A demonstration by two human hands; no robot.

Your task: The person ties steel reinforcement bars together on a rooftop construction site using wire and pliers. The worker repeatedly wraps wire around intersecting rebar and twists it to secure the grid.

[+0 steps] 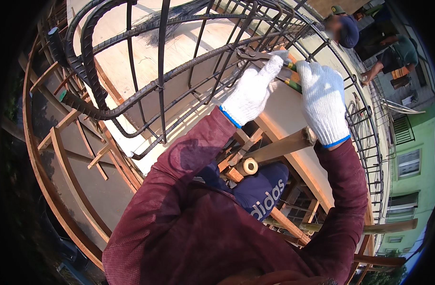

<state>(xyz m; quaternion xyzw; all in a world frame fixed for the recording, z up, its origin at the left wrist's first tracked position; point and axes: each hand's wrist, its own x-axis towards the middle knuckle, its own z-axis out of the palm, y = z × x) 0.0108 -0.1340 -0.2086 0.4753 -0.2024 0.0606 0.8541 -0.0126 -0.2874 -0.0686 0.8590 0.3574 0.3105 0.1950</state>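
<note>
A pair of steel pincers (248, 54) with green-and-yellow handles has its jaws against the bars of a rebar cage (193, 59). My right hand (323, 92), in a white knitted glove with a blue cuff, is closed around the handle ends. My left hand (251, 90), gloved the same way, is closed at the metal part of the pincers, its upper finger laid over the tool. Its other fingers are partly hidden. Whether a tie wire sits in the jaws is too small to tell.
Thin loose tie wires (172, 19) lie on a plywood panel (122, 61) behind the cage. Below me are a round wooden pole (279, 148) and timber framing (298, 171). Curved wooden formwork (67, 173) runs along the left. Two people (346, 28) are at the upper right, near a green building (412, 142).
</note>
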